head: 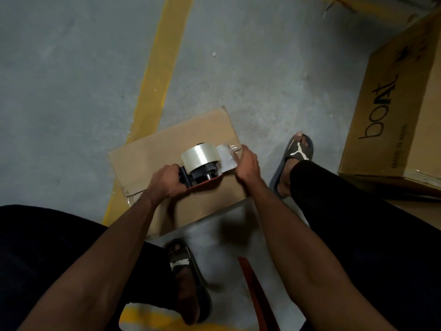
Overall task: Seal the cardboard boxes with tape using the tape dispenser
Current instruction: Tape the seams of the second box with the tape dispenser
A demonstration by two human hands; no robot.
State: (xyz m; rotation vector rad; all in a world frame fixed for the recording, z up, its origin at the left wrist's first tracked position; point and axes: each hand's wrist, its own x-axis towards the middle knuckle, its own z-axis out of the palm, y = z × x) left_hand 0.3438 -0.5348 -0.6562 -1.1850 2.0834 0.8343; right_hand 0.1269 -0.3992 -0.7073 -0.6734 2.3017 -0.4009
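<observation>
My left hand [165, 181] wraps the handle of the dispenser [202, 170], fingers curled tight round it; the dispenser sits on top of the box [167, 149], which lies flat on the floor [71, 80] between my feet and across a yellow line [155, 80]; my right hand [247, 163] is at the front of the dispenser, fingers bent over the loose end of the tape [226, 156], and I judge it is pinching or pressing that end down near the box's right edge, though the fingertips are hidden; the roll [200, 156] looks full, so the tool should feel light but top-heavy, best held by the handle with the wrist low; the tape is thin, sticky and quick to fold on itself, so I would keep it taut and take it only by the edge; the cardboard is stiff yet gives under pressure, so I would press evenly; a second box [391, 111] stands well apart at right.
</observation>
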